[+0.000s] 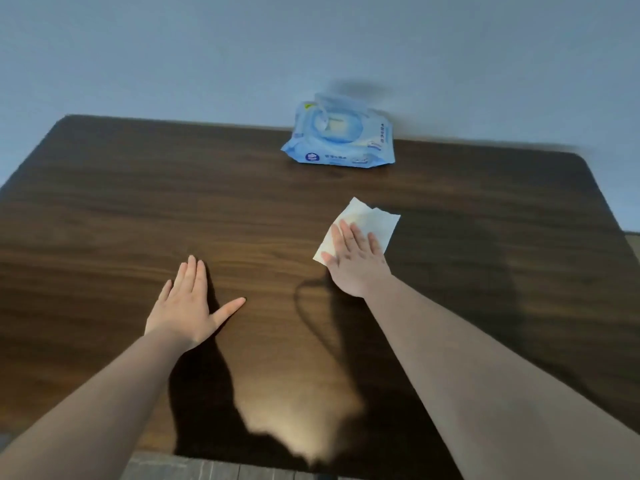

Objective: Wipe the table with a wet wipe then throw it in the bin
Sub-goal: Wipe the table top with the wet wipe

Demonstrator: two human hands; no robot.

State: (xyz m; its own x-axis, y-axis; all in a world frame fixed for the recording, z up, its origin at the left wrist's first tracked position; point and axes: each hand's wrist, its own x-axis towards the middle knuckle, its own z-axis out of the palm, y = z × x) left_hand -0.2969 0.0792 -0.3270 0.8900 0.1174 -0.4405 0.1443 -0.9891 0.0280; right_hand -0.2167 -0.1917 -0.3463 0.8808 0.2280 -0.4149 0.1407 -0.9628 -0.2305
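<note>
**Right hand flat on the wet wipe, left hand resting on the bench**

A dark wood-grain bench (121,209) fills most of the view, its far edge meeting a pale blue-grey wall (173,57). The right hand (358,263) lies palm down on a white wet wipe (372,225), which is spread flat on the bench right of centre, about midway between the near and far edges. The fingers (346,233) are stretched out and released, pressing on the near-left part of the wipe rather than gripping it; the wipe's far corners stick out beyond the fingertips. The left hand (188,306) rests palm down on bare wood left of centre, nearer the front edge, fingers extended and released, thumb spread toward the right, holding nothing. A light blue wipes packet (341,143) sits at the far edge against the wall, its flip lid raised. Both forearms are bare, and their shadows fall on the bench toward the near edge.
</note>
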